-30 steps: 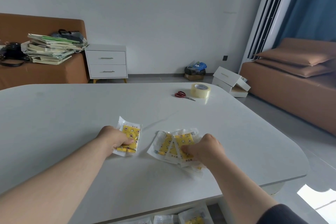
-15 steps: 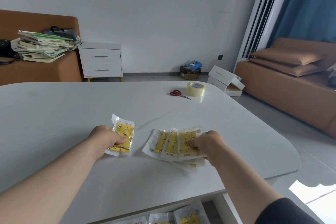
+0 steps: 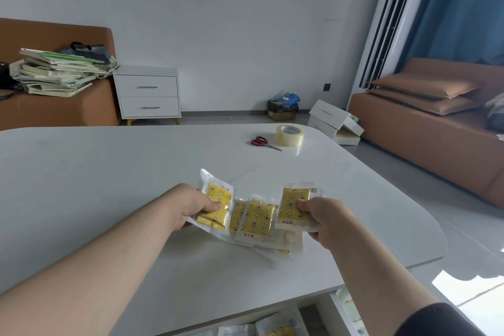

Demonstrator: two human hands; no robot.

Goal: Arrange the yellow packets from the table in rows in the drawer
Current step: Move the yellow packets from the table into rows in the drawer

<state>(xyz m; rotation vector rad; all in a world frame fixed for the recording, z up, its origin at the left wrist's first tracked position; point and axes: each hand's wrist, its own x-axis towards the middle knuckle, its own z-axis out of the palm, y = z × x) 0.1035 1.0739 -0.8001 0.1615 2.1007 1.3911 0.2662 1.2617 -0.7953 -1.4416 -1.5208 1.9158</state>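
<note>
Lifting off the white rounded table [image 3: 109,172], both hands now hold their packets in the air, where a moment ago they pressed them flat on the top. The left hand [image 3: 188,209] pinches one yellow patterned packet in clear wrap [image 3: 215,199] between thumb and fingers, and it has come in close beside the heap. The right hand [image 3: 324,219] grips a second yellow packet [image 3: 293,206], raised clear of the others. Between the two hands a loose heap of the same packets [image 3: 256,221] lies towards the near edge of the table, right of its middle; two yellow faces show plainly, with more wrap beneath that I cannot count. Under the near edge the open white drawer [image 3: 342,311] shows a few packets already laid inside [image 3: 281,329], cut off by the frame. Towards the far right corner sit one pair of red-handled scissors [image 3: 263,142] and, just beside it, one roll of clear tape [image 3: 289,135].
</note>
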